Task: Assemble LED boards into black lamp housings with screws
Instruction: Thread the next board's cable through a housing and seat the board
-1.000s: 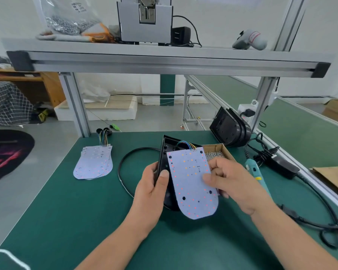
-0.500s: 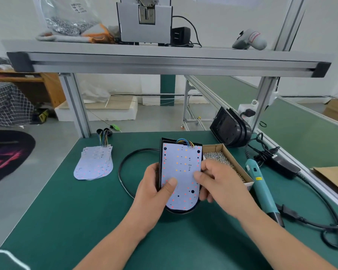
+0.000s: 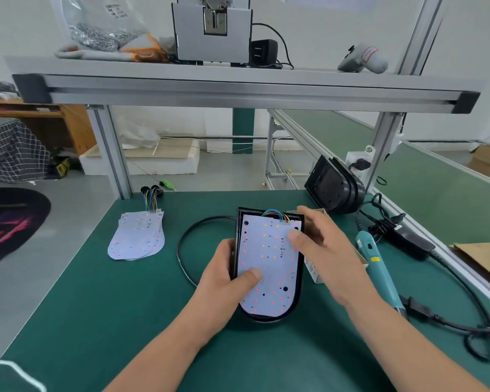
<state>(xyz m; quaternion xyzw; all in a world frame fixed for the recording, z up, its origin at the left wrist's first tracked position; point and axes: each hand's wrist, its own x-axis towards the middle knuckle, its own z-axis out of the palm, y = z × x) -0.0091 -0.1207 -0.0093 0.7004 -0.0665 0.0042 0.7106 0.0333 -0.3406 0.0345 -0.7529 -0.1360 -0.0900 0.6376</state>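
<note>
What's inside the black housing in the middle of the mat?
An LED board lies in the black housing, coloured wires looping at its top edge; the left hand presses its thumb on it. The board covers the housing's floor, so nothing beneath shows.

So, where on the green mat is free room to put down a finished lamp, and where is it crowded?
Bare mat lies nearer you than the stack of LED boards, left of the left hand. A narrower strip runs between that stack and the black cable loop. The right side is crowded: screw box, electric screwdriver, adapter with cords, spare housings.
</note>
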